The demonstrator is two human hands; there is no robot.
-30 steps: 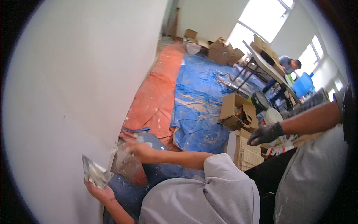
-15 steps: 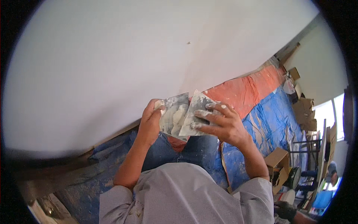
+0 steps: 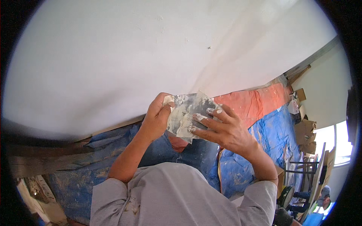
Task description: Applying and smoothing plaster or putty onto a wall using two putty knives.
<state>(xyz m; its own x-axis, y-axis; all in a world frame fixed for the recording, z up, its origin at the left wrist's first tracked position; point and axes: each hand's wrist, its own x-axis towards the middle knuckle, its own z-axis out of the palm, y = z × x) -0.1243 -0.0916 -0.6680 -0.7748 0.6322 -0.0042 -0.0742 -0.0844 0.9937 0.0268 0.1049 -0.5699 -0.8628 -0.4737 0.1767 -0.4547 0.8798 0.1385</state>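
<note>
My left hand [image 3: 155,117] is closed on a flat, thin putty scraper [image 3: 177,119], its thumb across the edge. Cream-coloured putty covers much of that blade's dark grey face. In my right hand [image 3: 234,132] is a second flat putty scraper [image 3: 202,102], with putty-stained fingers spread over its face. The right blade overlaps the left one, and whether their faces press together I cannot tell. My right thumb is hidden behind its blade. Both scrapers are held in front of my body, near a white wall [image 3: 113,56].
A blue plastic sheet [image 3: 269,126] and an orange-red sheet [image 3: 245,107] cover the floor along the wall. Cardboard boxes [image 3: 304,132], a metal-framed stand [image 3: 301,165] and leaning boards [image 3: 320,177] are at the right. Another person [image 3: 323,196] is partly visible at the lower right.
The two scrapers have come together: they stood side by side with a narrow gap and now overlap. The whole view has also shifted slightly.
</note>
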